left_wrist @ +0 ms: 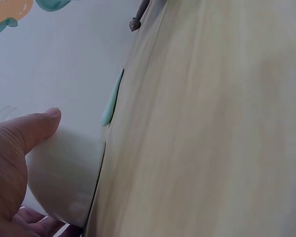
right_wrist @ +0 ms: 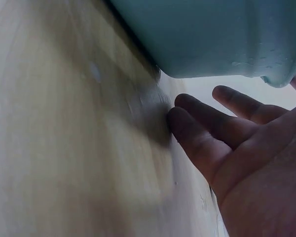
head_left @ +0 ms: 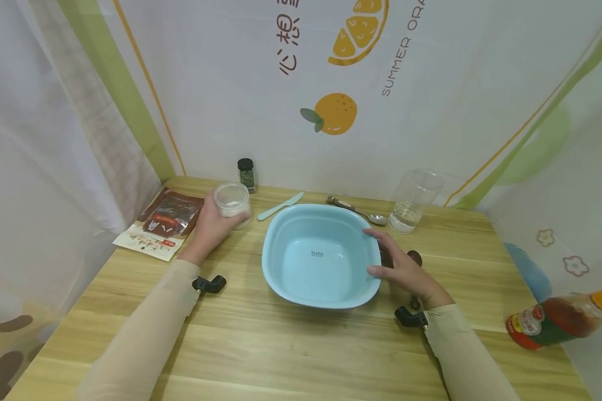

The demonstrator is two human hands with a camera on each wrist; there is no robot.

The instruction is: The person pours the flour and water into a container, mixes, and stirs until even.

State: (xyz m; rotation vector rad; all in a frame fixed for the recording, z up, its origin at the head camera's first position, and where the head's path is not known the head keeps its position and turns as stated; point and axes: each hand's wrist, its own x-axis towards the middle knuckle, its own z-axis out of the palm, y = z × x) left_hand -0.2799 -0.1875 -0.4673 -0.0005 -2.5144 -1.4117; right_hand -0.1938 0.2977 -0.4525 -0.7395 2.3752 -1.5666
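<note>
My left hand (head_left: 213, 225) grips a clear jar (head_left: 233, 201) with white contents, at the back left of the table. In the left wrist view the thumb lies along the near side of the jar (left_wrist: 69, 173), and the other fingers are partly hidden beyond it. A light blue basin (head_left: 317, 278) stands mid-table with no contents visible. At its right rim my right hand (head_left: 406, 273) is spread, thumb and a fingertip touching the edge. Below the rim, the right wrist view shows several loosely extended fingers (right_wrist: 202, 140) apart from the basin wall (right_wrist: 212, 39).
Behind lie a pale green knife (head_left: 280, 206), a metal spoon (head_left: 377, 219) and a black-lidded spice jar (head_left: 247, 175). A food packet (head_left: 165, 223) lies left. To the right are a glass with clear liquid (head_left: 411, 206), a dark utensil (head_left: 414, 258) and a sauce bottle (head_left: 557, 320).
</note>
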